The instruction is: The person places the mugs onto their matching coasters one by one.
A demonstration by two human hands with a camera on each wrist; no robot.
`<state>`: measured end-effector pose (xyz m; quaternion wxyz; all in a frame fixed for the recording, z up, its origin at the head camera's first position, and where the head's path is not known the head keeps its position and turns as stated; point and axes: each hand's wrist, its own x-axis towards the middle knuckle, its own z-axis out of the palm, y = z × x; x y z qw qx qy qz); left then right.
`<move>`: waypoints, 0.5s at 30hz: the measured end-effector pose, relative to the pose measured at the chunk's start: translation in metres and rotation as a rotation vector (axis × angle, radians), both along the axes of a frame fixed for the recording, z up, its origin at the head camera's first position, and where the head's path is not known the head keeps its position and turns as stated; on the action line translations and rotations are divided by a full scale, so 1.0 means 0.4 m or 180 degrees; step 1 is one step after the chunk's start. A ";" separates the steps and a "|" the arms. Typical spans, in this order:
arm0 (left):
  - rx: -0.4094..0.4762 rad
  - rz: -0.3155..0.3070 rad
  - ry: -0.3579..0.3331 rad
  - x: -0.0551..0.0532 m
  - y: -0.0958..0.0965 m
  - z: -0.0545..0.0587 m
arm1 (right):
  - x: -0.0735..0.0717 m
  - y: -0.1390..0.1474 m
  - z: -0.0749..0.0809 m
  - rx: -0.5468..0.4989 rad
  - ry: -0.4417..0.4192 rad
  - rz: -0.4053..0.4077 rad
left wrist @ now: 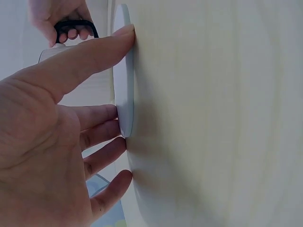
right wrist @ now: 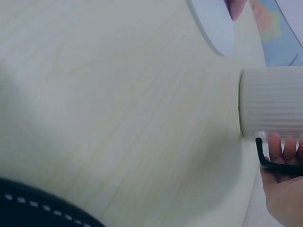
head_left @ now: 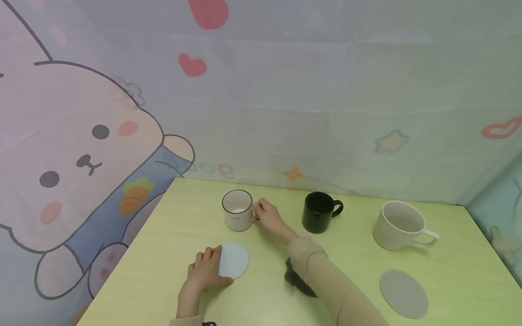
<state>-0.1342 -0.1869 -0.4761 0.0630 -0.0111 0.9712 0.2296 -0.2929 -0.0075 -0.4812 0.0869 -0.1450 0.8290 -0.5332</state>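
My right hand [head_left: 269, 217] grips the dark handle [right wrist: 279, 168] of a white mug [head_left: 238, 217] with a black rim, with fingers through the handle in the right wrist view. The mug is upright near the back of the table; whether its base touches the tabletop I cannot tell. My left hand [head_left: 205, 270] holds a round white coaster [head_left: 235, 261] by its edges, thumb [left wrist: 94, 59] on one side and fingers [left wrist: 102, 130] on the other. In the left wrist view the coaster lies flat, close against the tabletop. It sits in front of the white mug.
A black mug [head_left: 317, 213] stands right of my right hand. Farther right is a wide cream mug [head_left: 397, 226], with a grey round coaster [head_left: 403, 294] in front of it. A patterned cloth [head_left: 285, 90] hangs behind the pale yellow table [head_left: 159, 253].
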 end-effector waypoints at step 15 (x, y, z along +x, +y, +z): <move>0.0030 0.0026 -0.0070 -0.001 -0.004 -0.006 | -0.003 -0.009 0.000 -0.0330 -0.0169 -0.0139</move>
